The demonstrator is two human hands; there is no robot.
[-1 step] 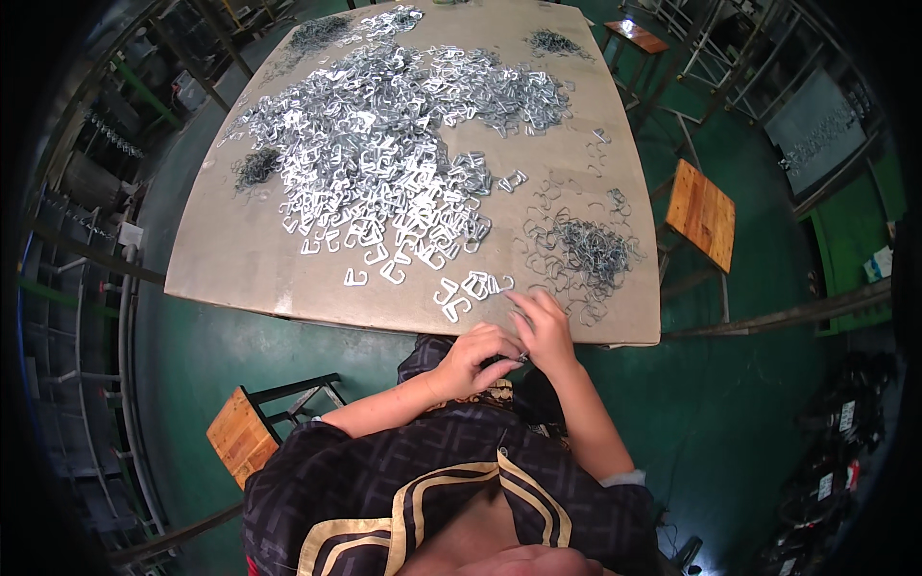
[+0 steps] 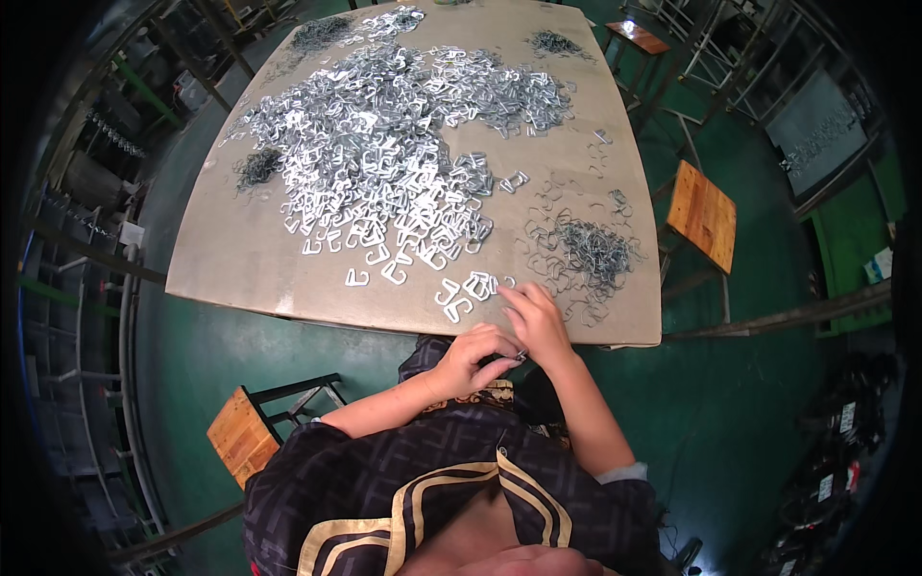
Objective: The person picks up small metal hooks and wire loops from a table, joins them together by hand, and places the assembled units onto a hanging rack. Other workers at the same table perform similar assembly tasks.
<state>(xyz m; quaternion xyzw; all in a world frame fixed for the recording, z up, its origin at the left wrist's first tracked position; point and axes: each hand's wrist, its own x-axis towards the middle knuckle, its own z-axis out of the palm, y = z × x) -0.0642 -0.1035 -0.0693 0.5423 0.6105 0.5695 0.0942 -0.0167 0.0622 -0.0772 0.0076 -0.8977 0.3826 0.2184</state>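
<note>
My left hand [image 2: 477, 357] is closed in front of the table's near edge, thumb and fingertips pinched together on a small metal piece [image 2: 521, 356]; its shape is mostly hidden. Just right of it, my right hand [image 2: 538, 326] reaches over the edge with fingers stretched out. Its fingertips are at a small group of flat silver hooks [image 2: 477, 285], close to or touching the rightmost ones; I cannot tell which. A few more loose hooks [image 2: 452, 301] lie to the left of these. Beyond them spreads a big heap of similar silver hooks [image 2: 384, 163].
The brown table [image 2: 240, 259] also bears a pile of thin bent wire clips [image 2: 595, 252] at right, with smaller wire piles at left [image 2: 257, 168] and far right [image 2: 554, 42]. Wooden stools stand to the right [image 2: 702, 216] and near left [image 2: 242, 434]. Metal racks line the left side.
My right hand has shifted slightly left, its fingertips now nearer the small group of hooks. My left hand stays almost where it was.
</note>
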